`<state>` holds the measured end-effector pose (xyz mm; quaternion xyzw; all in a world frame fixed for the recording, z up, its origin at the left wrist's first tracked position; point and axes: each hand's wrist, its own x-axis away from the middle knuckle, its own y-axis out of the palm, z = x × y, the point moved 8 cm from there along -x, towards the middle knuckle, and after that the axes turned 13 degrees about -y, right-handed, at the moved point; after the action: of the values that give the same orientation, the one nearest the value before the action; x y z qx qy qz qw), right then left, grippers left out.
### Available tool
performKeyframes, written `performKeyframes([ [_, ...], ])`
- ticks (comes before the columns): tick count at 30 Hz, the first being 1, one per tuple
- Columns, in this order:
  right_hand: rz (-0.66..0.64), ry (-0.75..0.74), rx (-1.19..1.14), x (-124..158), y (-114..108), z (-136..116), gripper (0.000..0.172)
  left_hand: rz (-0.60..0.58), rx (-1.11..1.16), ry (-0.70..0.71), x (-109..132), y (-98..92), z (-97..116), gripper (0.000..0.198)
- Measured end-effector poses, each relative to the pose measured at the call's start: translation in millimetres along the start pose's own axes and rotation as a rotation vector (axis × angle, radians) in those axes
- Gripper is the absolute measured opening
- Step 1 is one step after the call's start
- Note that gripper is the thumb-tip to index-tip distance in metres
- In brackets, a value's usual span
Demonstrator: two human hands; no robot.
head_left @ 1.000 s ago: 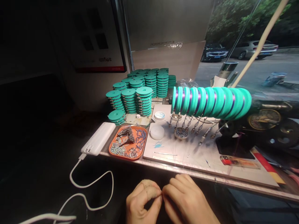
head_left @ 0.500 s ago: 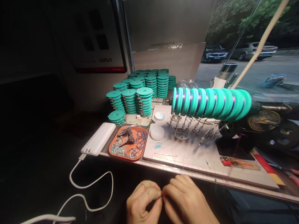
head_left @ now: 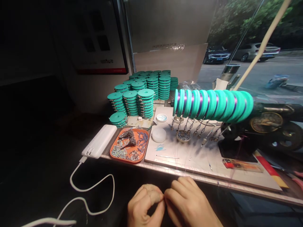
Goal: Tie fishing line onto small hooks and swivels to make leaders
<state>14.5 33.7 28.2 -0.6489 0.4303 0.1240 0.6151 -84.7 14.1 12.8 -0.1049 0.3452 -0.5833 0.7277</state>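
Note:
My left hand (head_left: 146,205) and my right hand (head_left: 189,201) meet at the fingertips, low in the head view and in front of the table edge. Thumb and forefinger of the left are pinched together; the right's fingers are curled in. Whatever they pinch is too small or hidden to make out. Above them, a row of green spools (head_left: 213,105) with purple line sits on the shaft of a dark winding machine (head_left: 267,123). Metal swivels and spring-like fittings (head_left: 200,129) dangle below the spools.
An orange tray (head_left: 113,159) holds small tubes and metal bits. Beside it lie a white power bank (head_left: 100,142) with a cable, a round white container (head_left: 159,135) and a bowl of grey beads (head_left: 183,136). Stacked green spools (head_left: 145,102) stand behind. A red lighter (head_left: 228,163) lies at right.
Both hands stay nearly still, fingertips still together. The whole view has shifted very slightly; nothing else visibly moves.

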Motion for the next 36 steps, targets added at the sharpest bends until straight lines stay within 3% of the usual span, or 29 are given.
performKeyframes([
  [12, 0.013, -0.065, 0.061, -4.5, -3.5, -4.4, 0.034, -0.050, -0.012, -0.018, 1.2, 4.4, -2.0, 0.018],
  [21, -0.012, -0.030, -0.025, -1.1, -1.0, -1.6, 0.028, -0.044, -0.001, -0.037, 1.3, 3.8, -3.7, 0.019],
  [26, 0.054, -0.021, -0.033, 3.4, -0.6, 0.7, 0.028, -0.021, 0.000, -0.043, 1.5, 3.6, -4.4, 0.020],
  [36, -0.016, -0.030, -0.022, 2.0, -1.3, -0.9, 0.029, 0.001, 0.006, -0.047, -0.7, 2.0, -4.3, 0.021],
])
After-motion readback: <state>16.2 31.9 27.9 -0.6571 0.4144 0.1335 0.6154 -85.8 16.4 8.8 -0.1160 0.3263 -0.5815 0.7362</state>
